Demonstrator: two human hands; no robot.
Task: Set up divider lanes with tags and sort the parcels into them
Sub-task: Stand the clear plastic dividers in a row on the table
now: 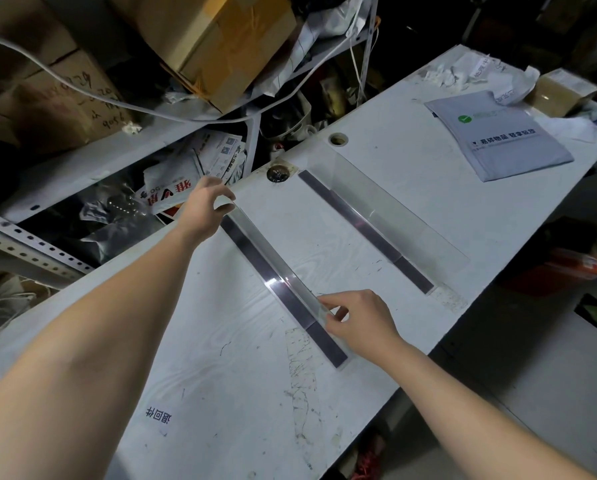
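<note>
White tag (159, 418), stuck near the surface's (221, 375) near edge. Right hand (357, 318), grip pinching the near end of a clear divider (273, 268); left hand (205, 206), grip pinching its far end. Second divider (370, 225) stands parallel beyond. Grey parcel (501, 136) lies by the far edge. Advice: press both ends down evenly, keeping lanes parallel.

Open lane on table (221, 393) between near divider (283, 289) and far divider (376, 220).
</note>
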